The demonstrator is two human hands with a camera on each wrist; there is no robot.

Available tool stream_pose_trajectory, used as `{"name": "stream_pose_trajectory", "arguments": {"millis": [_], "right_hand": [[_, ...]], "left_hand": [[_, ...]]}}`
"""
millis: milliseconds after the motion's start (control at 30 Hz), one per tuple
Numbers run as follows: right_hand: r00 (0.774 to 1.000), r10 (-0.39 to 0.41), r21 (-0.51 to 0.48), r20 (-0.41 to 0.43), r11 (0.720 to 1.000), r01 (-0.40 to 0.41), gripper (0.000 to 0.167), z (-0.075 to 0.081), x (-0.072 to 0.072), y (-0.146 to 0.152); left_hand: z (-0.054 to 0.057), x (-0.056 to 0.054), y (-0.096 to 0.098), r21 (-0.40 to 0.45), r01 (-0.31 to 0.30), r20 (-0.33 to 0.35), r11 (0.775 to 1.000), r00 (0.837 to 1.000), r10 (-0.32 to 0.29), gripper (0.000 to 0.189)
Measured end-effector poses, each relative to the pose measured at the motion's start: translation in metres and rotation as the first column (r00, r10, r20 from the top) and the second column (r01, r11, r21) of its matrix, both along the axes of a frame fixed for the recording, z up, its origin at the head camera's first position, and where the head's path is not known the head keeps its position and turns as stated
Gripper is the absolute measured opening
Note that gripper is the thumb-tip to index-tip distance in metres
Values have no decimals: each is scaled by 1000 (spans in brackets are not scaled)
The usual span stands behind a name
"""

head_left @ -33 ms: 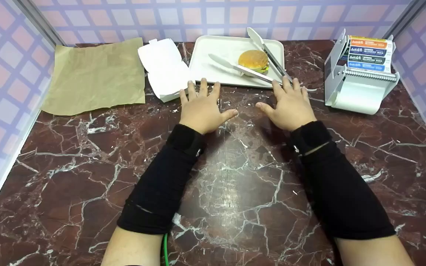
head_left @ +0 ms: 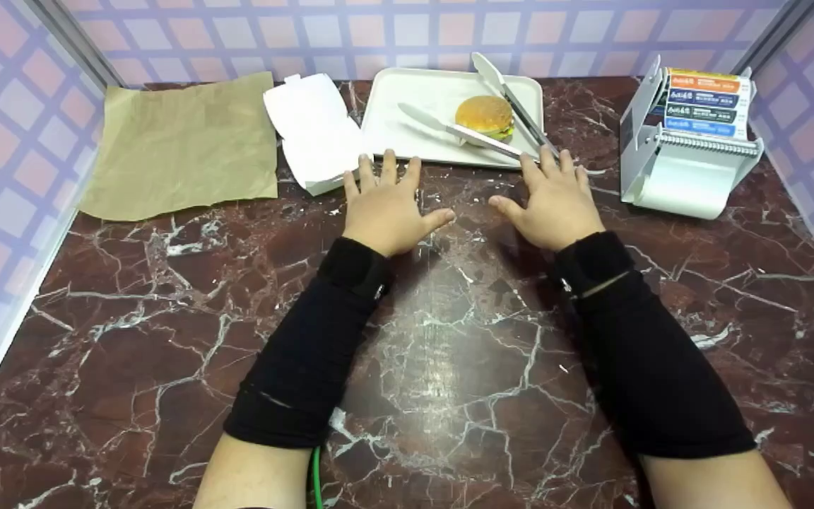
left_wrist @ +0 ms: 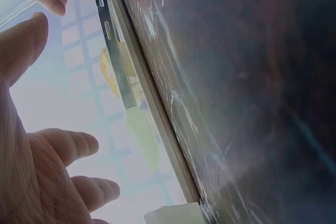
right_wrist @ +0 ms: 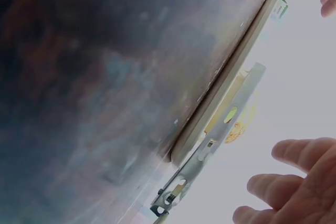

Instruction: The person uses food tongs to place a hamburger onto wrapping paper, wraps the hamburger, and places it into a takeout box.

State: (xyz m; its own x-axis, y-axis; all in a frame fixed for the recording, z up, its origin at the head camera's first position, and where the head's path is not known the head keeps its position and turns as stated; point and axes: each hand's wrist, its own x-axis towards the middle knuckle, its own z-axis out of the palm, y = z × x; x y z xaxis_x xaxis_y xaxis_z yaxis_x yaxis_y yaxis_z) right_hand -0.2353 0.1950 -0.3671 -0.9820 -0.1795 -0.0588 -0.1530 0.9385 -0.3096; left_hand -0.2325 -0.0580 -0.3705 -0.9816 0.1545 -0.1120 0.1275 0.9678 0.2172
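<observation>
My left hand (head_left: 387, 212) is held palm down over the table with its fingers spread. Its fingertips come close to the white clamshell box (head_left: 322, 141), which stands with its lid folded back. My right hand (head_left: 555, 205), fingers also spread, overlaps the handle end of the metal tongs (head_left: 481, 141) in the head view. Those tongs lie across a cream tray (head_left: 407, 85), one arm on each side of a hamburger (head_left: 485, 116). Both wrist views show bare palms with nothing held; the tray's edge (left_wrist: 152, 98) and the tongs (right_wrist: 231, 103) appear beyond the fingers.
A sheet of brown paper (head_left: 188, 148) lies at the back left. On the right stands a grey dispenser (head_left: 636, 148) with a white roll (head_left: 689, 184) and several coloured label strips (head_left: 704, 102). Checkered walls (head_left: 407, 32) bound the marbled table (head_left: 449, 353) at the back and sides.
</observation>
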Motion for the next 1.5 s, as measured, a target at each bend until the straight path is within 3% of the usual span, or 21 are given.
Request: {"name": "stream_pose_trajectory", "arguments": {"millis": [200,300,433,600,700,800,900,1067,1333,1500], "right_hand": [[1000,1,-3,5,1000,-1,98,2,2,0],[1000,1,-10,20,1000,-1,101,5,3,0],[1000,-7,-33,23,999,8,101,11,5,4],[1000,-8,-47,17,999,9,99,16,10,11],[1000,-12,-55,15,998,12,98,17,13,13],[1000,-6,-55,7,998,7,98,17,15,14],[1000,1,-50,-1,999,-1,98,17,16,14],[1000,3,-48,-15,999,-4,95,17,17,15],[1000,3,-55,-2,998,-3,92,17,17,16],[1000,6,-51,-12,999,-6,94,17,17,17]], "left_hand": [[4,2,-4,11,-7,6,1000,1000,7,107],[12,0,-17,22,-46,27,999,999,45,107],[29,-7,-58,55,-147,77,988,987,143,105],[40,-12,-127,133,-282,215,950,944,250,99],[36,-14,-158,75,-271,276,960,931,241,97],[29,-15,-175,7,-221,322,975,924,207,98],[21,-14,-183,-21,-184,360,983,916,179,95],[14,-11,-184,-53,-162,345,985,923,170,88],[12,-7,-180,-110,-188,310,976,927,213,80],[13,-6,-176,-127,-242,295,962,917,270,77]]}}
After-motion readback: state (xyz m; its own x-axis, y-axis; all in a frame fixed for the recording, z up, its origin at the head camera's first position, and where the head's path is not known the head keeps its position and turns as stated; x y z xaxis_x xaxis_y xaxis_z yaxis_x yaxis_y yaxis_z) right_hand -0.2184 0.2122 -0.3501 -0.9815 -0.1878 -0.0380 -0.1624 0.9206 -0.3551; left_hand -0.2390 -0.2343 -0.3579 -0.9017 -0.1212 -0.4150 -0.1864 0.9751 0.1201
